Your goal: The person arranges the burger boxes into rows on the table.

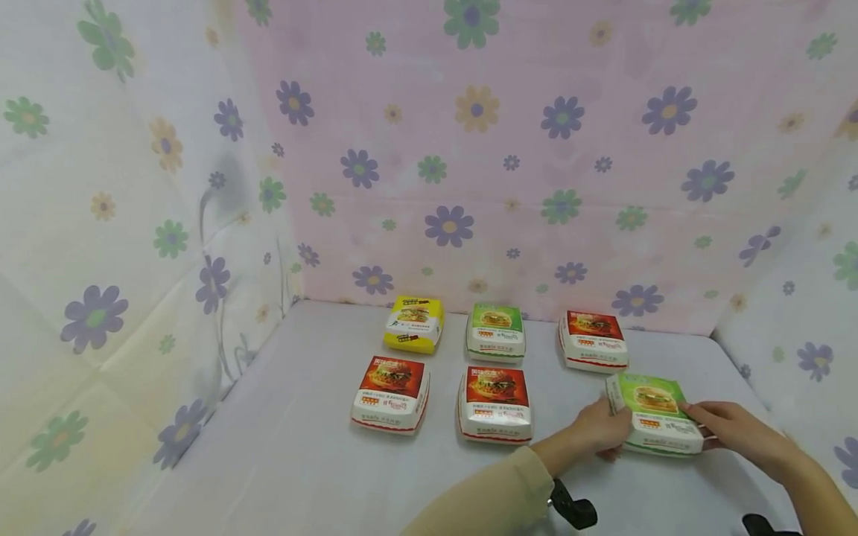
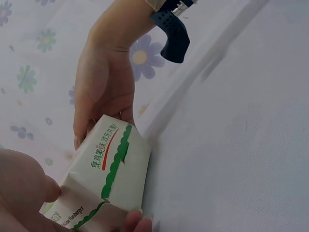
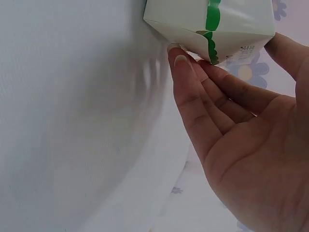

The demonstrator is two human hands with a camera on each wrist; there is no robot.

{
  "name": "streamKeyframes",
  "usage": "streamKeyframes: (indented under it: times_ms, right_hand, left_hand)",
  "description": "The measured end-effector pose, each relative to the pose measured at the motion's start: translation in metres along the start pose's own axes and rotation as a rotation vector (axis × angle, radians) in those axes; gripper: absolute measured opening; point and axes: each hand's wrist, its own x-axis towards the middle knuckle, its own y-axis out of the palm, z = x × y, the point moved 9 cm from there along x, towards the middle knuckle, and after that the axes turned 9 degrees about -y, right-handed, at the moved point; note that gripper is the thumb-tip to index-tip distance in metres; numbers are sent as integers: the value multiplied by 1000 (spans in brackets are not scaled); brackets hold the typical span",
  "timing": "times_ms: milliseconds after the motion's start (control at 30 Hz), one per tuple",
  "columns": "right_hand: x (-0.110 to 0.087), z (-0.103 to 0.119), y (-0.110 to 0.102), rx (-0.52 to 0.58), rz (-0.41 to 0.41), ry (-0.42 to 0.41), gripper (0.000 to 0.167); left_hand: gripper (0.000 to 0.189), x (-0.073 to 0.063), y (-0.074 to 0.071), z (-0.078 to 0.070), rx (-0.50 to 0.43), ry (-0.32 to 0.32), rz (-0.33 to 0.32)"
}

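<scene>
A green and white burger box (image 1: 660, 428) with a burger picture on its lid is between my two hands at the right front of the table. My left hand (image 1: 602, 429) grips its left side, thumb by the top edge and fingers low on the wall. On the opposite side, my right hand (image 1: 740, 433) holds the box with the thumb up at the lid and the fingertips at the lower edge. The right wrist view shows those fingers (image 3: 193, 96) against the side of the box (image 3: 241, 17), near its green scalloped band. Closed flaps show in the left wrist view.
Behind the held box stands a red burger box (image 1: 593, 342). A green box (image 1: 496, 333) and a yellow box (image 1: 414, 324) share that back row. Two more red boxes (image 1: 496, 406) sit in front of them. Flowered cloth walls (image 1: 509, 171) enclose the white table (image 1: 288, 461).
</scene>
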Motion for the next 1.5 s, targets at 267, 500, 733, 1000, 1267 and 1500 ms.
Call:
streamKeyframes:
  times_ms: [267,500,733,1000,1267,1500]
  right_hand:
    - [9,10,15,-43,-58,46,65]
    - [17,21,25,-59,-78,27,66]
    - [22,23,34,-48,-76,35,67]
    - [24,23,37,-79,-98,66,68]
    - [20,21,43,-73,-74,75,71]
    - [7,20,35,-81,-59,33,66]
  left_hand:
    - [28,-9,-17,7,-12,1,4]
    - [32,-11,-32,13,-6,-4,-14]
    - [30,-16,-41,17,-17,-3,-39]
    - [33,-16,-43,19,-25,-3,9]
    - [39,-20,-42,20,106,-19,-37]
    - [68,-26,-44,17,303,-55,-45]
